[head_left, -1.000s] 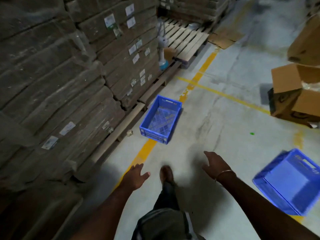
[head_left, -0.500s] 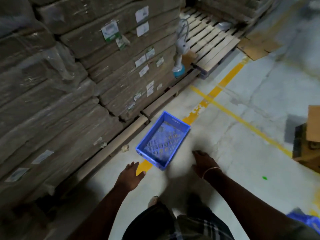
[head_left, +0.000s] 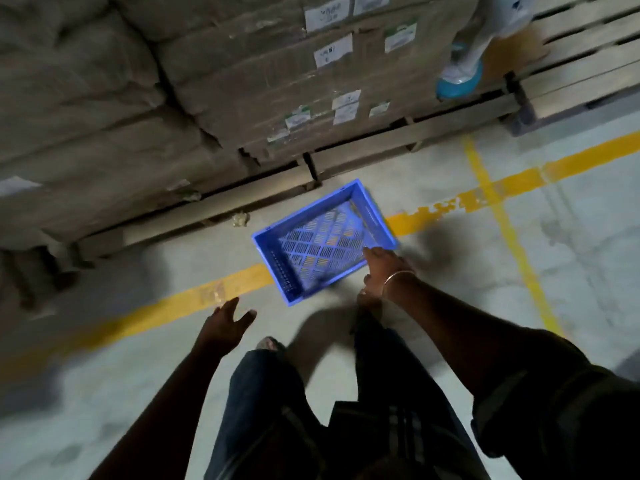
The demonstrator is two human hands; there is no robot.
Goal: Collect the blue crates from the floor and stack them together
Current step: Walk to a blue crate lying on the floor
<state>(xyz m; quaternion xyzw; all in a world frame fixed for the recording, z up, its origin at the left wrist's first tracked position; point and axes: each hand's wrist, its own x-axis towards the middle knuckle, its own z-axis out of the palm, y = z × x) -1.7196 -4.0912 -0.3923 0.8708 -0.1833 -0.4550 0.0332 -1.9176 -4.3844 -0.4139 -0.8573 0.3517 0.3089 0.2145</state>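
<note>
Blue crate (head_left: 322, 242) lies open-topped, right hand (head_left: 384, 268) over its near corner.

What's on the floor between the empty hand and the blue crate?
In the head view, only bare floor and a stretch of the yellow line lie between the left hand and the blue crate.

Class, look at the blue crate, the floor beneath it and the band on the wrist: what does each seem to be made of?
Blue crate: probably moulded plastic, with even colour and a perforated base. Floor: likely bare concrete, grey and matt, with worn yellow painted lines. Band on the right hand: seemingly metal, thin, catching a golden glint.
</note>
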